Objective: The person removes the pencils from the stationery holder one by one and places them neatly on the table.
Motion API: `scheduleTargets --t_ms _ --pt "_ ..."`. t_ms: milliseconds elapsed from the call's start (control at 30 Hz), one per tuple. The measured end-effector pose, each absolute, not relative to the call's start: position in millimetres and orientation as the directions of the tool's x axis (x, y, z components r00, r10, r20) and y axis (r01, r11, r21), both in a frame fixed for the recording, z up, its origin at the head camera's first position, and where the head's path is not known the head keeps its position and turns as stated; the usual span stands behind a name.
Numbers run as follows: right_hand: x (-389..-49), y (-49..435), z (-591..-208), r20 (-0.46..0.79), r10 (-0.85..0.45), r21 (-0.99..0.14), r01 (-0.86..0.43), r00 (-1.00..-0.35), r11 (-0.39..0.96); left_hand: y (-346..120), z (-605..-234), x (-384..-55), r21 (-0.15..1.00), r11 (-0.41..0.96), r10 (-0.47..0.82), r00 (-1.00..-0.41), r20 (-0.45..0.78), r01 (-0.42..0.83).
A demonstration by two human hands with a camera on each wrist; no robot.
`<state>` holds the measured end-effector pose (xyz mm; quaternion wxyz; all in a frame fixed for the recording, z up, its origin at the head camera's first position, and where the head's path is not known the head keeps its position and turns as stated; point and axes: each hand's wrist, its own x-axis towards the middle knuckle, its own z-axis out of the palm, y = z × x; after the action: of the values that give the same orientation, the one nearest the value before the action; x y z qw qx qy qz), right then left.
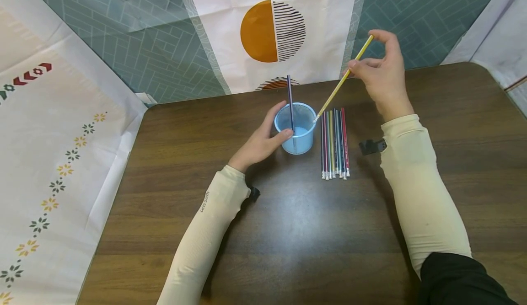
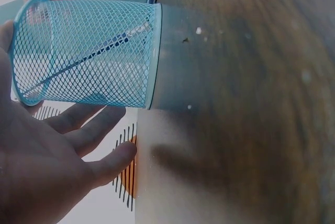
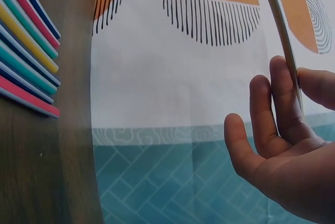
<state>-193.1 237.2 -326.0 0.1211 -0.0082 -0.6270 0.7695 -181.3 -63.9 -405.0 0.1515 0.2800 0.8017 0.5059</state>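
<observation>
A light blue mesh pencil cup (image 1: 299, 141) stands upright near the table's back edge. My left hand (image 1: 263, 141) holds it from the left, thumb at the near rim and fingers round the far side. Inside the cup leans one dark blue pencil (image 1: 290, 99), its metal end at the bottom, seen through the mesh in the left wrist view. My right hand (image 1: 380, 74) pinches a yellow pencil (image 1: 341, 83) between thumb and fingers. This pencil slants down, its lower end at the cup's right rim. In the right wrist view the other fingers (image 3: 238, 140) spread loosely.
A row of several coloured pencils (image 1: 335, 142) lies side by side right of the cup, metal ends toward me. The brown wooden table (image 1: 309, 241) extends around it. Behind hangs a patterned cloth (image 1: 218, 35); a white flowered cloth (image 1: 61, 126) is at the left.
</observation>
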Motion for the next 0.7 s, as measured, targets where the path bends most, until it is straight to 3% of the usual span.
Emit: scheduleTargets --t_ms 167,433,700 --pt "-192 249 -325 0.087 0.178 -0.989 -0.107 -0.98 -0.104 -64 -406 -181 0.888 0.338 0.6 -0.798 0.052 0.311" --pt "-194 265 -329 -0.099 0.078 -0.959 0.116 -0.992 0.259 -65 -406 -181 0.892 0.328 0.597 -0.8 0.06 0.312" --pt "-196 276 -338 -0.179 -0.009 -0.914 0.162 -0.984 0.372 -65 -405 -180 0.897 0.319 0.603 -0.795 0.057 0.306"
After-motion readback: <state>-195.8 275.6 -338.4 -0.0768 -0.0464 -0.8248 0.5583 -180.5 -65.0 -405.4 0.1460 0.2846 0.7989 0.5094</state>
